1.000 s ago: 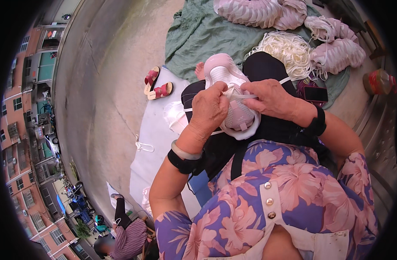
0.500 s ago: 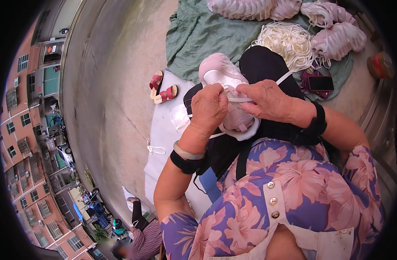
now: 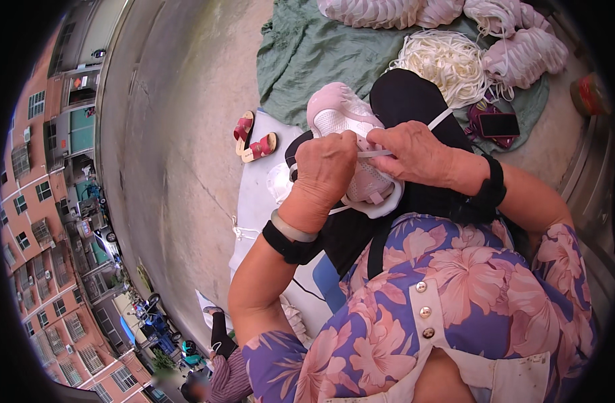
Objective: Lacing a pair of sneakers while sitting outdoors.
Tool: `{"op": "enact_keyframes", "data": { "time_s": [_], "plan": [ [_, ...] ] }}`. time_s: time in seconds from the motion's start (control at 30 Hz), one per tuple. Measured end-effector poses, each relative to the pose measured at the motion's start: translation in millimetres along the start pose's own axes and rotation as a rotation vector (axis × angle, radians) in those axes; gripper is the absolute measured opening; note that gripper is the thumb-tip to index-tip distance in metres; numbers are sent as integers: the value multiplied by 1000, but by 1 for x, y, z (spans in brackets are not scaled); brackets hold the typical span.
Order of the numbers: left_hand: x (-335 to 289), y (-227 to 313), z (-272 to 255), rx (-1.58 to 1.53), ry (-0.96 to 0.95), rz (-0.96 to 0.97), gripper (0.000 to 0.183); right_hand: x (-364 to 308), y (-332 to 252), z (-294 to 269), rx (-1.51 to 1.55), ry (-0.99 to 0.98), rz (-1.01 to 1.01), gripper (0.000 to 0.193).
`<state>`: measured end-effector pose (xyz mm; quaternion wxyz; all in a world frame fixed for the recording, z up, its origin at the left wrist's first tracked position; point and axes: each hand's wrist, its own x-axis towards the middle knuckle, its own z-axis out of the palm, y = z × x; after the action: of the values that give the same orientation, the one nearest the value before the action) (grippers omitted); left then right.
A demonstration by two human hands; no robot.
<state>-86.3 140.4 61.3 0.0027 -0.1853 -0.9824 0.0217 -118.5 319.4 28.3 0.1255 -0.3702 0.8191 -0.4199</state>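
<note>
A pink and white sneaker [image 3: 373,185] rests across my black-clad lap, its toe pointing away from me. Over its upper, my left hand [image 3: 324,164] has its fingers curled in a pinch on a white shoelace [image 3: 373,153]. Closed on the same flat lace from the right side is my right hand [image 3: 415,154], thumb and forefinger together. One lace end stretches off past the right hand's knuckles. The eyelets and part of the upper are hidden under my fingers.
Beyond my knees, a green cloth [image 3: 307,64] bears a heap of white laces [image 3: 442,67], bundled pink shoe parts [image 3: 522,57] and a phone [image 3: 499,125] on a purple pouch. Red sandals [image 3: 259,148] lie left, by a pale sheet [image 3: 248,195]. Another person [image 3: 230,376] sits at lower left.
My left hand has shifted slightly right, closer to my right hand over the sneaker. The right hand stays nearly in place, and the lace remains between them.
</note>
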Motion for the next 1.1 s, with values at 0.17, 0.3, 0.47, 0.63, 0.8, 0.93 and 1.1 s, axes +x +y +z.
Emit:
{"op": "enact_keyframes", "data": {
  "time_s": [0.17, 0.3, 0.47, 0.63, 0.8, 0.93, 1.1],
  "plan": [
    [-1, -15, -2, 138, 15, 182, 7, 2, 2, -1, 22, 3, -2, 20],
    [-14, -20, -2, 251, 161, 269, 9, 1, 3, -7, -5, 1, -60, 22],
    [-53, -21, -7, 117, 130, 137, 13, 2, 7, -25, -333, -2, -251, 27],
    [-105, -18, -7, 110, 86, 10, 16, -2, 21, -47, -667, -24, -418, 22],
    [-170, -46, 25, 2, 119, -266, 10, -21, 65, -70, -511, 73, -318, 13],
    [-233, -72, 59, -134, 246, -485, 5, -73, 150, -121, -398, 221, -103, 15],
    [-344, -117, 83, -114, 167, -843, 9, -163, 260, -225, -574, 370, 232, 24]
  ]
}}
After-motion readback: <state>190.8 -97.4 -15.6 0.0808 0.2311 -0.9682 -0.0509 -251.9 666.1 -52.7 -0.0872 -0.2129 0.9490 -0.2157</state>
